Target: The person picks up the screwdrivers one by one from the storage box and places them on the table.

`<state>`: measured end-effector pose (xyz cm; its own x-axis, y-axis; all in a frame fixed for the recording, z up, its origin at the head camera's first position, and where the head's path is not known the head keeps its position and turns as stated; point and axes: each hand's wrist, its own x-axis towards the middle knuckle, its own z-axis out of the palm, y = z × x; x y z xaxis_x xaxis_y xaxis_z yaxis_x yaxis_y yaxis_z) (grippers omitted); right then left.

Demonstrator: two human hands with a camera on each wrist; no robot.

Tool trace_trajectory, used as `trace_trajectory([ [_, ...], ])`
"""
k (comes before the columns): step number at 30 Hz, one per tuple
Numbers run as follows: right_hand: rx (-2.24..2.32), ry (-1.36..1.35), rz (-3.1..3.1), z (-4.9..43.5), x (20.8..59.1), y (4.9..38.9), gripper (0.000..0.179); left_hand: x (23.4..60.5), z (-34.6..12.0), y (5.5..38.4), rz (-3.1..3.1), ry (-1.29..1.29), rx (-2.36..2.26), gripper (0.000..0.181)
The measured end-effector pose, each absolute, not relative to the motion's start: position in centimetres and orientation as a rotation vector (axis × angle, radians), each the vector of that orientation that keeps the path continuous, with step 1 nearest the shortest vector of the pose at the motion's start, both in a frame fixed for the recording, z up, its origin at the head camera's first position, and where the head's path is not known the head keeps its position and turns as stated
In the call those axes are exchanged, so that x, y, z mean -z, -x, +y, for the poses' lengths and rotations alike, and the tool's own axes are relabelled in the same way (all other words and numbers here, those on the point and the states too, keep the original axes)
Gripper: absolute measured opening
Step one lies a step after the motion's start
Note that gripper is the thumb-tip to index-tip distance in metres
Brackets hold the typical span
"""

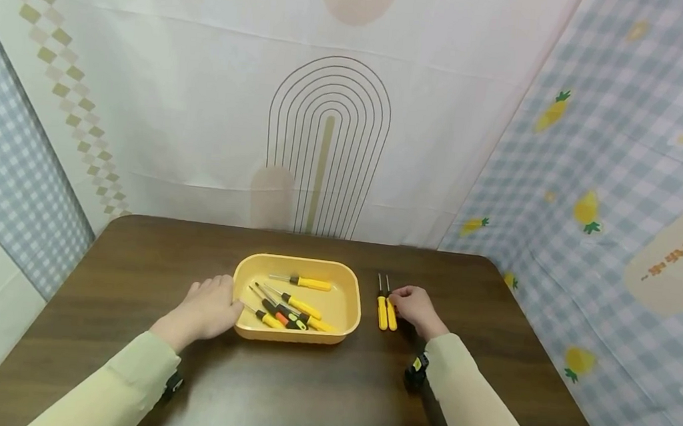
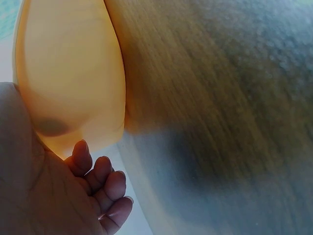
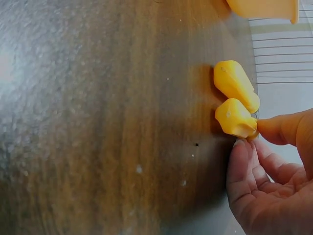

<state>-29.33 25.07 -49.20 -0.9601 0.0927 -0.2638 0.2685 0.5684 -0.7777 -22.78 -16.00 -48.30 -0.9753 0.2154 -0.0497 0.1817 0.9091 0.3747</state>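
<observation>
L hand (image 1: 208, 306) grips tray (image 1: 295, 337) at one end, prob. to steady it, & R hand (image 1: 416, 307) pinches driver (image 1: 392, 321) nr its neck, prob. for control, beside its twin (image 1: 382, 313).

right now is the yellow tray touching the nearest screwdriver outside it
Apart. The head view shows a strip of bare brown table between the right side of the yellow tray and the nearest screwdriver.
</observation>
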Motion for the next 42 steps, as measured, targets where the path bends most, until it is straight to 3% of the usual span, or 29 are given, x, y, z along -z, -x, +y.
trace_trajectory([
  [22,1.512,-0.313,2.675,25.4,48.6,28.9,0.039,48.0,-15.7,22.7,2.982,-0.332,-0.570,0.043],
  [31,1.690,-0.148,2.519,22.6,46.0,28.8,0.052,47.9,-15.9,22.9,2.989,-0.318,-0.566,0.042],
  [42,1.671,0.042,2.475,18.0,44.8,28.1,0.049,48.4,-15.9,22.5,2.981,-0.308,-0.584,0.043],
])
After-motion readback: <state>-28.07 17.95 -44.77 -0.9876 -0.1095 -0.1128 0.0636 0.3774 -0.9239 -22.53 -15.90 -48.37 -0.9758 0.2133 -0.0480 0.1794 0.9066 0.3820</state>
